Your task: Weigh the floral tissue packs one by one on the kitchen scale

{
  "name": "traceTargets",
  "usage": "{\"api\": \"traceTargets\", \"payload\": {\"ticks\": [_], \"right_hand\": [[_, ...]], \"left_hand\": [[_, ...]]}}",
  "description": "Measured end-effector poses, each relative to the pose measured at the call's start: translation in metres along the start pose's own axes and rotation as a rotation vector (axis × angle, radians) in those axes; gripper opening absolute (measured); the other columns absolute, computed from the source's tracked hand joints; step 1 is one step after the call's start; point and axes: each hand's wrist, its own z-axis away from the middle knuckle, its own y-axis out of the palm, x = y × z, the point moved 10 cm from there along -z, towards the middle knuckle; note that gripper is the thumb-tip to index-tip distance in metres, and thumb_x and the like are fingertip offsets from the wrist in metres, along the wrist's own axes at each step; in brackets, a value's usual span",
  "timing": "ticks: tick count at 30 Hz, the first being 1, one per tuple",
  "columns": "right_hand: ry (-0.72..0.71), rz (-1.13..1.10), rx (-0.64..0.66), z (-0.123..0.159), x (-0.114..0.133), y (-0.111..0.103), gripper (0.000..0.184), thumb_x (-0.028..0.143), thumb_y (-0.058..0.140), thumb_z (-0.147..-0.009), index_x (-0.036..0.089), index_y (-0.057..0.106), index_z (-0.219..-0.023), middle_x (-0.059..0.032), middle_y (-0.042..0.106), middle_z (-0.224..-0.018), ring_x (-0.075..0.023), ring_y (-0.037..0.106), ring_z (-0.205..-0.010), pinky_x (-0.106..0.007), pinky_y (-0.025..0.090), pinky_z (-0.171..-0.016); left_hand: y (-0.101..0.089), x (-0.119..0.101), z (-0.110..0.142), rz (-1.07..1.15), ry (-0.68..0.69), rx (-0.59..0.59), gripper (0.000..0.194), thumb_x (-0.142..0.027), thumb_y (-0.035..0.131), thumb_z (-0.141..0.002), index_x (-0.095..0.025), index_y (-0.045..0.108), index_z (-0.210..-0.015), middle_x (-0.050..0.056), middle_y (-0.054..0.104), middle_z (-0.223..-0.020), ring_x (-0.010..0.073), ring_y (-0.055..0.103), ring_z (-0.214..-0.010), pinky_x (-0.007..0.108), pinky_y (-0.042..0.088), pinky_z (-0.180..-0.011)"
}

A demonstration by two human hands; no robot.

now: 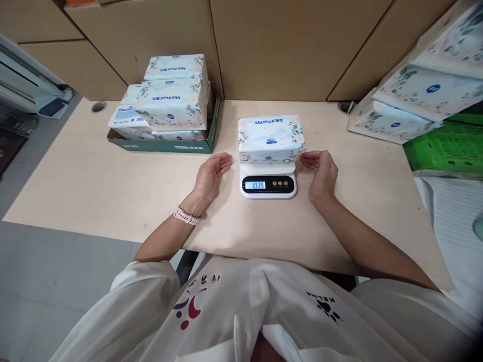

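Observation:
A pack of Manhua tissues (270,138) lies on a small white digital scale (268,185) in the middle of the desk; the display reads 1035. My left hand (211,174) rests open on the desk just left of the scale, palm turned toward the pack, holding nothing. My right hand (320,171) hovers open to the right of the pack, fingers loosely curved, close to its side but apart from it. A white watch band circles my left wrist.
A green cardboard tray (166,145) at the back left holds several stacked tissue packs (171,103). More packs (418,95) pile up at the back right, beside a green box (445,146). Brown cartons line the wall behind the light wooden desk (113,191).

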Motion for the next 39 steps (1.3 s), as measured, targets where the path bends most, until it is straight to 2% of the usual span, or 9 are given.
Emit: {"api": "traceTargets", "payload": {"ticks": [7,10,15,20,25,28,33,37,39], "right_hand": [[-0.004,0.006,-0.003,-0.001,-0.001,0.001,0.047,0.058,0.047,-0.103,0.021,0.072,-0.09,-0.0075,0.077,-0.099,-0.0197,0.073,-0.093,-0.04,0.059,-0.094],[-0.034,0.026,-0.021,0.0,0.006,0.001,0.049,0.061,0.046,-0.103,0.021,0.071,-0.091,-0.0069,0.077,-0.1,-0.0197,0.073,-0.095,-0.041,0.059,-0.097],[-0.125,0.092,-0.02,-0.001,0.025,0.0,0.052,0.069,0.047,-0.102,0.024,0.071,-0.112,-0.0082,0.077,-0.117,-0.0236,0.073,-0.116,-0.049,0.054,-0.115],[-0.126,0.2,0.082,-0.005,0.032,0.014,0.072,0.083,0.042,-0.098,0.029,0.064,-0.14,-0.0099,0.067,-0.151,-0.0297,0.057,-0.149,-0.056,0.04,-0.131],[-0.07,0.28,0.32,0.025,0.041,0.056,0.061,0.08,0.044,-0.101,0.035,0.071,-0.131,-0.0022,0.077,-0.134,-0.0307,0.064,-0.136,-0.064,0.034,-0.132],[-0.169,0.268,0.443,0.055,0.065,0.081,0.065,0.077,0.048,-0.101,0.039,0.059,-0.152,-0.0026,0.067,-0.154,-0.0331,0.054,-0.151,-0.066,0.028,-0.136],[-0.515,0.239,0.697,0.1,0.119,0.154,0.087,0.073,0.05,-0.102,0.034,0.025,-0.175,-0.0065,0.031,-0.184,-0.0334,0.029,-0.17,-0.062,0.025,-0.14],[-0.805,0.182,0.841,0.136,0.155,0.223,0.082,0.07,0.038,-0.106,0.027,0.025,-0.175,-0.0092,0.027,-0.185,-0.0282,0.024,-0.173,-0.059,0.023,-0.141],[-0.889,0.191,0.914,0.161,0.166,0.251,0.079,0.067,0.037,-0.108,0.022,0.031,-0.173,-0.012,0.03,-0.183,-0.0262,0.029,-0.171,-0.056,0.027,-0.141]], "left_hand": [[0.0,0.002,-0.002,-0.012,0.015,0.002,0.026,-0.036,0.064,-0.089,-0.017,0.075,-0.103,0.015,0.08,-0.123,0.0274,0.075,-0.123,0.047,0.049,-0.125],[0.004,0.001,0.0,-0.054,0.059,0.036,0.031,-0.04,0.062,-0.093,-0.017,0.075,-0.109,0.015,0.078,-0.134,0.0288,0.071,-0.133,0.048,0.046,-0.128],[0.022,-0.012,0.008,-0.216,0.239,0.178,0.05,-0.054,0.059,-0.103,-0.022,0.071,-0.139,0.009,0.055,-0.169,0.0303,0.042,-0.165,0.045,0.026,-0.14],[0.051,-0.011,0.008,-0.237,0.229,0.29,0.063,-0.058,0.059,-0.104,-0.024,0.057,-0.158,0.004,0.034,-0.182,0.0292,0.018,-0.174,0.043,0.012,-0.144],[0.076,-0.02,0.025,-0.018,0.275,0.407,0.056,-0.057,0.065,-0.102,-0.027,0.065,-0.149,0.005,0.059,-0.166,0.0268,0.036,-0.168,0.041,0.028,-0.14],[0.054,-0.042,0.04,-0.001,0.394,0.258,0.049,-0.057,0.073,-0.097,-0.028,0.072,-0.137,0.006,0.067,-0.156,0.0259,0.045,-0.163,0.037,0.035,-0.136],[-0.02,-0.094,0.06,0.092,0.463,-0.145,0.049,-0.061,0.069,-0.095,-0.037,0.068,-0.138,0.001,0.07,-0.152,0.0285,0.054,-0.156,0.036,0.058,-0.111],[-0.075,-0.161,0.057,0.142,0.504,-0.231,0.05,-0.043,0.047,-0.105,-0.036,0.056,-0.154,-0.01,0.066,-0.157,0.0217,0.044,-0.162,0.034,0.048,-0.126],[-0.11,-0.192,0.04,0.072,0.46,-0.305,0.061,-0.05,0.032,-0.108,-0.043,0.032,-0.168,-0.024,0.052,-0.166,0.0139,0.027,-0.17,0.03,0.039,-0.133]]}}
